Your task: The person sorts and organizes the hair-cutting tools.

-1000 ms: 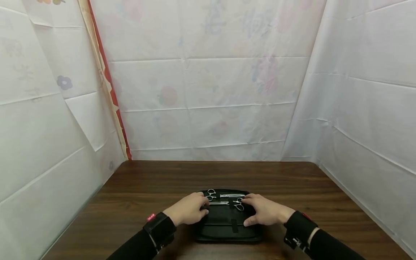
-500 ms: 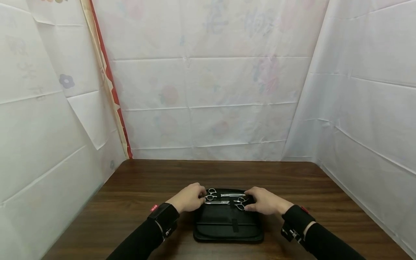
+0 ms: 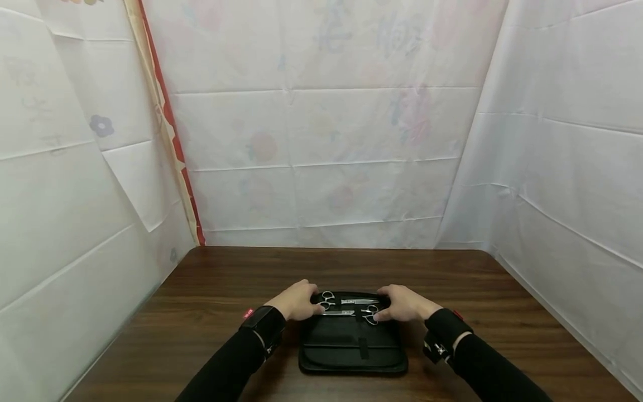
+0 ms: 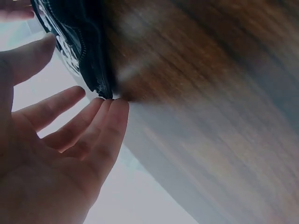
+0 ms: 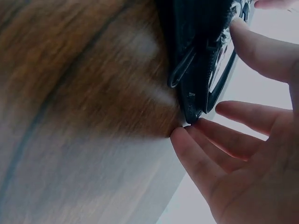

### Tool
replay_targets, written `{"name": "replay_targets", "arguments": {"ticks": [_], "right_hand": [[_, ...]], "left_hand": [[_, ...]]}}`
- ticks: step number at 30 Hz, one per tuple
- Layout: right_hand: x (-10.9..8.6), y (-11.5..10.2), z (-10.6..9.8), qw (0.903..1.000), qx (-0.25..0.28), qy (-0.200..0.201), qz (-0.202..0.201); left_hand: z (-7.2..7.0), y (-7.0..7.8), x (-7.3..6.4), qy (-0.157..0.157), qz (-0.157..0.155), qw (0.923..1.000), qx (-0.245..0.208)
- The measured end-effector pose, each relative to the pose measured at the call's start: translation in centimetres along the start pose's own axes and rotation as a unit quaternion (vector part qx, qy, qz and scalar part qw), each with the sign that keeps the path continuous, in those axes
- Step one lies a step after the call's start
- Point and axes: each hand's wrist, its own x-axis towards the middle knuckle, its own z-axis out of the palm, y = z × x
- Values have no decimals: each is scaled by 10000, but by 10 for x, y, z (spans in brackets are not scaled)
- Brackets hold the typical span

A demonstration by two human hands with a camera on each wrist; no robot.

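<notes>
A black zippered case (image 3: 334, 357) lies unfolded flat on the wooden table. Two pairs of silver scissors are set across its far half, the upper scissors (image 3: 359, 302) with handles to the left, the lower scissors (image 3: 337, 313) with handles to the right. My left hand (image 3: 296, 301) is at the case's far left corner, fairly straight fingertips at its edge and thumb beside the scissors. At the far right corner is my right hand (image 3: 406, 303), its fingers likewise extended at the edge, thumb by the lower scissors' handles.
The brown table (image 3: 226, 268) reaches back to a white sheet (image 3: 311, 195) hung behind it. More white sheeting (image 3: 562, 184) closes off both sides. A zipper pull loop (image 5: 181, 70) hangs from the case's right side in the right wrist view. Each wrist wears a black band.
Both hands have slid away from the body along the case to its far corners. The right thumb has left the case's middle and moved up beside the scissors. The case stays in place.
</notes>
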Motion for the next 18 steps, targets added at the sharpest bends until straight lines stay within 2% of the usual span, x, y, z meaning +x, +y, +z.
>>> {"name": "replay_targets", "arguments": {"ticks": [5,12,18], "right_hand": [[5,-1,0,9999,-106,19,-32],[9,-1,0,9993,-315,61,-178],[12,1,2,9981,-483,222,-303]], "left_hand": [[1,-2,5,-43,-108,9999,109],[2,-2,9,182,33,9994,275],[2,2,12,105,-97,9980,623]]}}
